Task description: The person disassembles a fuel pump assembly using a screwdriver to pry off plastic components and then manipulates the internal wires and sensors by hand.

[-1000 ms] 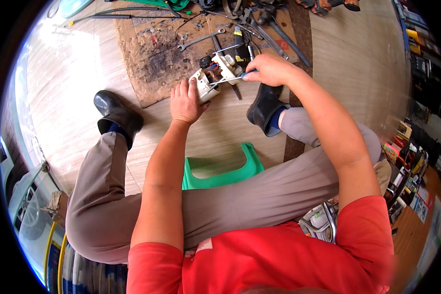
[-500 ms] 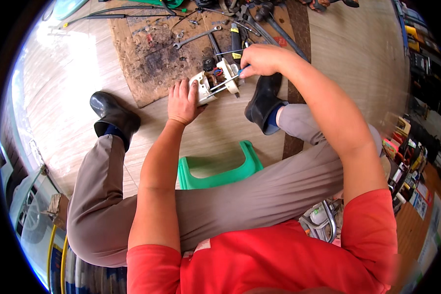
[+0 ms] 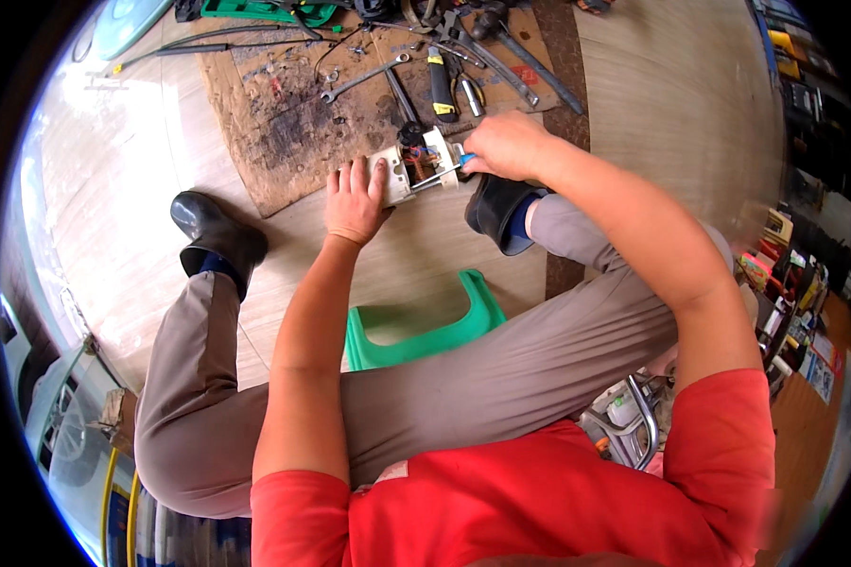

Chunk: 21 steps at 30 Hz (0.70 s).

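"So, what are the hands doing?"

"The left hand (image 3: pixel 356 200) is laid over the left end of a white housing (image 3: pixel 397 182), fingers side by side. The right hand (image 3: pixel 503 146) is closed around the blue handle of a screwdriver (image 3: pixel 435 178), its bare shaft slanting down-left across the housing's near side."

"Is the tip in a screw?"

"I can't tell; it's too small."

"And how does the housing look?"

"Off-white, in two parts: a rounded body under the left hand and a paler end piece (image 3: pixel 437 149) to its right. Coppery-brown innards and thin coloured wires show in the gap, with a small black part just beyond."

"Where is it?"

"Between the hands, by the near edge of a stained cardboard sheet (image 3: pixel 288 142), close to the right boot (image 3: pixel 494 215)."

"Anything farther out?"

"A combination wrench (image 3: pixel 364 78) and a black-and-yellow tool handle (image 3: pixel 441 87) on the cardboard; nearer the person, a green stool (image 3: pixel 388 354)."
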Available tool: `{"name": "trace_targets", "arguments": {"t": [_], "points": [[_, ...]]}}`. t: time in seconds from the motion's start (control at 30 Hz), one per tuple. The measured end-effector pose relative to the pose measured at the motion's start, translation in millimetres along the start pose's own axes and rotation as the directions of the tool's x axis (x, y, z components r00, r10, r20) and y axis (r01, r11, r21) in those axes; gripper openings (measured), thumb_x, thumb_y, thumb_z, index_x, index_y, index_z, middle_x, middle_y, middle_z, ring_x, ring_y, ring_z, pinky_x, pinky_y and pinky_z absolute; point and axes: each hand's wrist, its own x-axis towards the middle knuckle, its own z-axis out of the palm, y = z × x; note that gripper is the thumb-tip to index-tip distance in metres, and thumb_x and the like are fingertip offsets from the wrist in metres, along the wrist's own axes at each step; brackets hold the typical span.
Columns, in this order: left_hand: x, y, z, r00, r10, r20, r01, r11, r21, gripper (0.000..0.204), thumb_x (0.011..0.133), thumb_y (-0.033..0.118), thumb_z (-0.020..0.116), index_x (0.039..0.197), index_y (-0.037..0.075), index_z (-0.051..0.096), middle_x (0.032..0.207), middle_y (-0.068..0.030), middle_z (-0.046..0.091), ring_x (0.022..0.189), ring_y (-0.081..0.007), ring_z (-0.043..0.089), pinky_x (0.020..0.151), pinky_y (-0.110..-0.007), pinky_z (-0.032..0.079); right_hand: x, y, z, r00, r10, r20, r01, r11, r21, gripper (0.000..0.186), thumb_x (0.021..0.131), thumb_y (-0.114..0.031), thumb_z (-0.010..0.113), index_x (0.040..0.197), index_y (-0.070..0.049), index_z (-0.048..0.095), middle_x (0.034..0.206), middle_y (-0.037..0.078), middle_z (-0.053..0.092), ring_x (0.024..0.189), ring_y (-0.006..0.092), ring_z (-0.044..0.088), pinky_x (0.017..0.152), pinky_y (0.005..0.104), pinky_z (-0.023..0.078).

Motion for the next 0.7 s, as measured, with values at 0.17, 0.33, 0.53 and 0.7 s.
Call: {"name": "trace_targets", "arguments": {"t": [0.17, 0.33, 0.53, 0.7], "points": [[1.2, 16.8, -9.5, 0.966, -0.257, -0.008, 0.257, 0.966, -0.004, 0.098, 0.064, 0.041, 0.086, 0.143, 0.008, 0.040, 0.135, -0.0183, 0.048, 0.121, -0.0370, 0.048, 0.101, -0.052, 0.036, -10.5, -3.7, 27.6, 0.993, 0.035, -0.112, -0.037, 0.999, -0.015, 0.034, 0.091, -0.040, 0.064, 0.087, -0.007, 0.072, 0.088, 0.013, 0.071, 0.088, 0.0316, 0.070, 0.074, 0.0445, 0.055], [-13.1, -7.1, -13.3, 0.832, -0.545, -0.104, 0.538, 0.838, -0.091, 0.105, 0.059, 0.042, 0.090, 0.142, 0.004, 0.039, 0.134, -0.0176, 0.050, 0.123, -0.0358, 0.049, 0.101, -0.051, 0.036, -5.2, -38.1, 31.2, 0.924, 0.021, -0.382, -0.015, 1.000, 0.020, 0.023, 0.090, -0.033, 0.063, 0.092, -0.010, 0.066, 0.090, 0.010, 0.066, 0.089, 0.0291, 0.067, 0.077, 0.0403, 0.055], [-33.4, -11.3, -26.6, 0.887, -0.461, 0.011, 0.460, 0.886, 0.058, 0.107, 0.062, 0.038, 0.088, 0.146, 0.001, 0.034, 0.138, -0.0214, 0.045, 0.126, -0.0379, 0.046, 0.104, -0.050, 0.036, 3.6, -50.9, 34.3, 0.961, 0.009, -0.276, 0.007, 0.998, 0.058, 0.013, 0.084, -0.015, 0.062, 0.089, -0.004, 0.067, 0.090, 0.016, 0.067, 0.088, 0.0319, 0.068, 0.078, 0.0421, 0.056], [-26.6, -10.3, -37.2, 0.825, -0.518, 0.224, 0.530, 0.848, 0.008, 0.110, 0.060, 0.042, 0.089, 0.146, 0.003, 0.033, 0.135, -0.0208, 0.046, 0.124, -0.0388, 0.046, 0.104, -0.048, 0.037, 4.5, -39.1, 10.3, 0.998, 0.052, -0.027, -0.041, 0.947, 0.318, 0.019, 0.086, -0.018, 0.064, 0.087, 0.000, 0.068, 0.088, 0.022, 0.069, 0.087, 0.0398, 0.068, 0.078, 0.0475, 0.056]]}}
